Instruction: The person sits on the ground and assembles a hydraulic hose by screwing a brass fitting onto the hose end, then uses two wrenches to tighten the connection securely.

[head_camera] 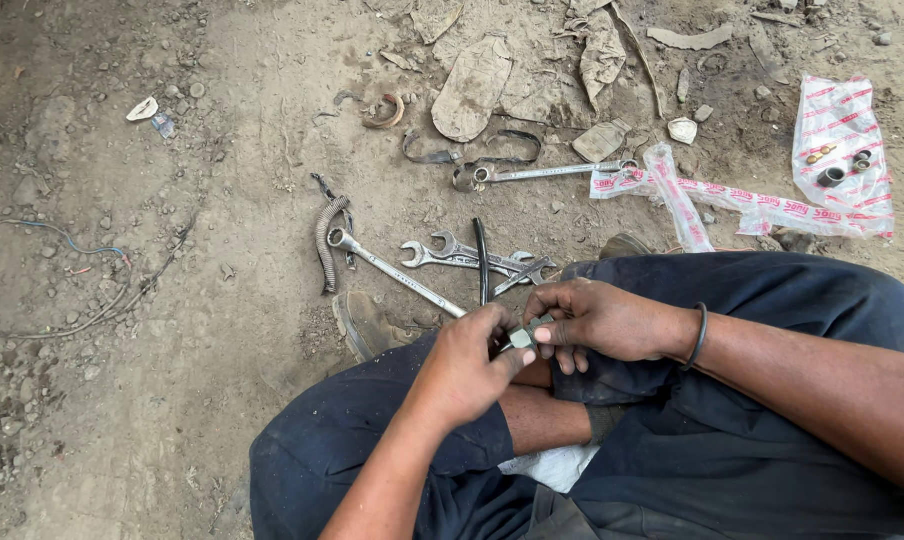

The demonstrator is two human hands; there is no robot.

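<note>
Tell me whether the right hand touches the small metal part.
Touching: the head view shows the right hand fingertips pinching the small metal part.

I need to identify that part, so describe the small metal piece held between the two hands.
The small metal piece is grey, dull and blocky, like a little fitting. Most of it is hidden by fingers, so its full shape cannot be told. The left hand and the right hand both pinch it at the fingertips, above the lap and in front of the wrenches lying in the dirt.
</note>
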